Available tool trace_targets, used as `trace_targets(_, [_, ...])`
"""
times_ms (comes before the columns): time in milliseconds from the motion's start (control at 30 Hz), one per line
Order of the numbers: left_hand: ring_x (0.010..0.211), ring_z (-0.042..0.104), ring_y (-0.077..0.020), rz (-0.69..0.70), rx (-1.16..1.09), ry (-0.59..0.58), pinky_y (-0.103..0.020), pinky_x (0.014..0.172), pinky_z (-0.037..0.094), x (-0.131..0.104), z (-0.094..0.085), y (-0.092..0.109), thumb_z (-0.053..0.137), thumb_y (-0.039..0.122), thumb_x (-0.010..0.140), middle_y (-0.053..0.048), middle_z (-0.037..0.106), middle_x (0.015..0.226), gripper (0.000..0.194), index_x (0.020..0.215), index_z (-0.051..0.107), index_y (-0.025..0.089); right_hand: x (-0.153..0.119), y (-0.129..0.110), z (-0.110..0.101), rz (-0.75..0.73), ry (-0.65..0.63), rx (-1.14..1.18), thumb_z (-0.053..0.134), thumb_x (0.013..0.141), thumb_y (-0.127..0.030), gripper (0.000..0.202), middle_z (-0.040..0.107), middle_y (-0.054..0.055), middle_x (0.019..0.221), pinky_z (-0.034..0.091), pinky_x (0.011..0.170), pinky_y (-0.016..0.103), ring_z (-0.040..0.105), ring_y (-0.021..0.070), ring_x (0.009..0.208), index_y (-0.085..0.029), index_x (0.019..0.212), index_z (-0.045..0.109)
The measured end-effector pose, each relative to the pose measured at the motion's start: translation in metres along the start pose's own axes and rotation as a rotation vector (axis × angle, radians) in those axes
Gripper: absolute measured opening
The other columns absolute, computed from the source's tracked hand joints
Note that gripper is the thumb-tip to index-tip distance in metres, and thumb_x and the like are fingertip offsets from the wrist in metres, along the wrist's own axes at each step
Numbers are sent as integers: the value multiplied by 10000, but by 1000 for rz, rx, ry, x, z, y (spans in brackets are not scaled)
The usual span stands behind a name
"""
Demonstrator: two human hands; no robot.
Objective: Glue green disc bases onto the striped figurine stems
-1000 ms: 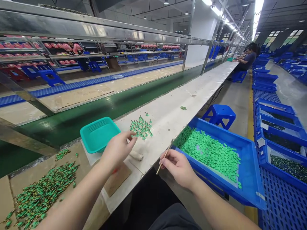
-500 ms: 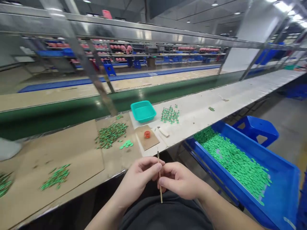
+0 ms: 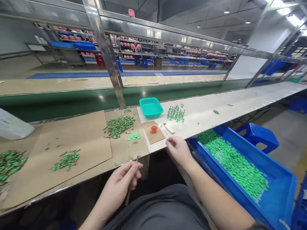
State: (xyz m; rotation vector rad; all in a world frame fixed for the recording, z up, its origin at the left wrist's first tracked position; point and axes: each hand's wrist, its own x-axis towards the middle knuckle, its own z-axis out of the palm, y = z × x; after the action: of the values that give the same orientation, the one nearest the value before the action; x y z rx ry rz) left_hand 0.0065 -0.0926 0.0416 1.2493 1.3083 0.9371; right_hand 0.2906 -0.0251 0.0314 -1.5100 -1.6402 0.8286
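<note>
My left hand (image 3: 126, 179) is in front of the table edge, above my lap. Its thumb and fingers pinch a thin wooden stick (image 3: 128, 197), held aslant with the narrow end up. My right hand (image 3: 179, 150) is out at the table's front edge, fingers curled together; a fine line shows by the fingertips, but what they grip is unclear. Just beyond it lies a white-handled tool (image 3: 169, 128). To its left a small red cup (image 3: 153, 129) sits on a piece of cardboard (image 3: 157, 138). Several flat green discs (image 3: 133, 136) lie left of that.
Piles of small green-and-brown pieces (image 3: 120, 125) lie on cardboard to the left. A teal basket (image 3: 151, 108) stands behind the cup, with upright green pieces (image 3: 176, 113) beside it. At right are a blue bin (image 3: 275, 204) holding green discs and a blue stool (image 3: 260, 132). A metal post (image 3: 107, 57) rises behind.
My hands have parted. The left took the stick down and left; the right let go of it and reached forward to the table edge. The camera view has shifted slightly.
</note>
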Motion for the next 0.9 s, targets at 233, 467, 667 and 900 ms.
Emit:
trace_targets(233, [652, 574, -203, -55, 146, -8, -295, 574, 412, 20, 3, -35, 682, 968, 964, 5, 671, 755, 769, 1233, 785, 255, 93, 32, -12, 71, 220, -331, 809, 1162, -459, 400, 760, 133, 1554, 712, 1142, 541, 788, 301, 1331, -226, 1484, 758])
trace_targets(467, [650, 577, -193, -101, 190, 60, -301, 626, 440, 17, 4, -50, 629, 778, 1084, 17, 726, 796, 547, 1315, 694, 287, 91, 34, -20, 10, 163, -365, 797, 1162, -443, 341, 805, 106, 1374, 715, 1073, 509, 807, 279, 1214, -188, 1386, 762])
trace_targets(667, [539, 544, -170, -137, 155, 80, -296, 533, 430, 21, 7, -57, 635, 728, 1071, 15, 748, 764, 497, 1279, 709, 282, 13, -1, 5, -283, -168, -231, 559, 1180, -254, 323, 902, 77, 1239, 690, 948, 352, 884, 241, 1078, -266, 1478, 685])
trace_targets(900, [468, 490, -132, -167, 144, 58, -272, 476, 378, 16, 11, -52, 665, 686, 1090, 32, 761, 752, 435, 1287, 737, 304, -14, -7, 36, -337, -161, -267, 685, 1186, -296, 60, 873, 44, 993, 599, 787, 313, 836, 218, 875, -264, 1155, 724])
